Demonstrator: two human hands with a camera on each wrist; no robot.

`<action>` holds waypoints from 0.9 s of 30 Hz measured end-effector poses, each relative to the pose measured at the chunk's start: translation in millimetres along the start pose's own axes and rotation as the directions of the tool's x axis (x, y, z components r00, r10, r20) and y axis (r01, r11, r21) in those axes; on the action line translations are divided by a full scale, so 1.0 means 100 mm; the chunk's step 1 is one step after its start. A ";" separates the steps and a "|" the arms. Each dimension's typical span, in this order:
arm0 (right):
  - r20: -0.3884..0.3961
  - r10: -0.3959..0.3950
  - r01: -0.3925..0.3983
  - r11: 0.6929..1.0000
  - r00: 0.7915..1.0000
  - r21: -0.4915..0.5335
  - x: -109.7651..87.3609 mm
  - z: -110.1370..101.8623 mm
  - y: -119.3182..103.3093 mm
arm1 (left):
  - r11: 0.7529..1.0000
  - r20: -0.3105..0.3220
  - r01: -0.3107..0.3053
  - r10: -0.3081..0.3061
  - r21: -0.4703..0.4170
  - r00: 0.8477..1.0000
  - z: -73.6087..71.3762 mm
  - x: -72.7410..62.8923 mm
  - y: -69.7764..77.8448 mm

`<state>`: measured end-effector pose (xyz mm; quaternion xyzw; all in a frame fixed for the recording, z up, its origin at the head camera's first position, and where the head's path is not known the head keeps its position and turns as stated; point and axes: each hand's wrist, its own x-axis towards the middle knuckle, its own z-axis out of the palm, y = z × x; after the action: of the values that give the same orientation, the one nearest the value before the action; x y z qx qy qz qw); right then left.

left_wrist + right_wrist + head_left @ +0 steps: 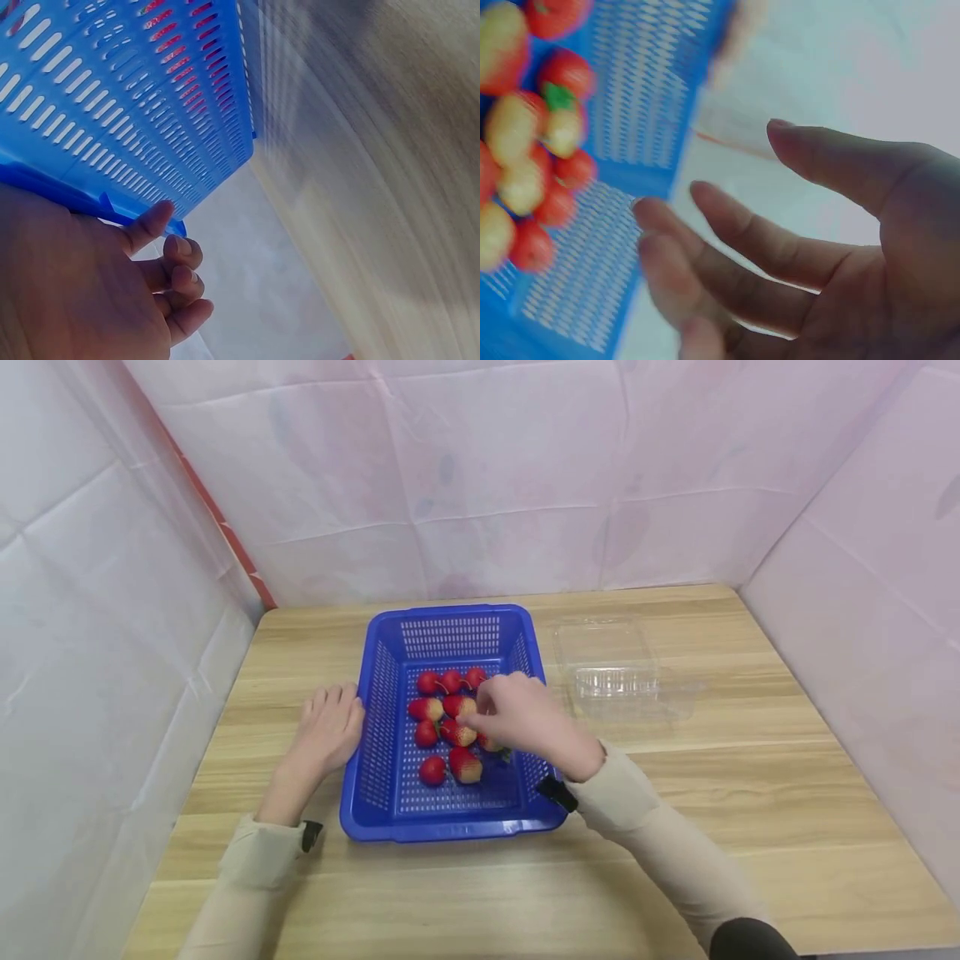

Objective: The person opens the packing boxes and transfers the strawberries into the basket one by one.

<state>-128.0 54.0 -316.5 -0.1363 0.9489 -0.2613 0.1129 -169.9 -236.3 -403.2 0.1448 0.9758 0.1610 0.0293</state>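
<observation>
A blue plastic basket with slotted walls stands in the middle of the table. Inside lie several red and pale yellow strawberries and several small round red fruits, some with stems. My left hand rests against the basket's left rim; the left wrist view shows the thumb touching the rim and the other fingers loosely bent. Over the fruit at the basket's right side hovers my right hand. Its thumb and fingers stand apart with nothing between them in the right wrist view, and it hides some fruit in the head view.
A clear plastic clamshell box lies with its lid up to the right of the basket. The wooden table is bordered by pale cloth walls at the back and both sides.
</observation>
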 end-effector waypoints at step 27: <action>-0.105 0.005 0.003 0.998 0.994 0.068 -0.75 0.59 0.67 | 1.000 0.002 -0.026 0.026 0.016 1.000 -0.03 0.03 0.01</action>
<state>-54.7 105.6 -390.7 -0.1180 0.9441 -0.3003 0.0674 -172.8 -235.6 -400.3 0.1576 0.9752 0.1533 0.0268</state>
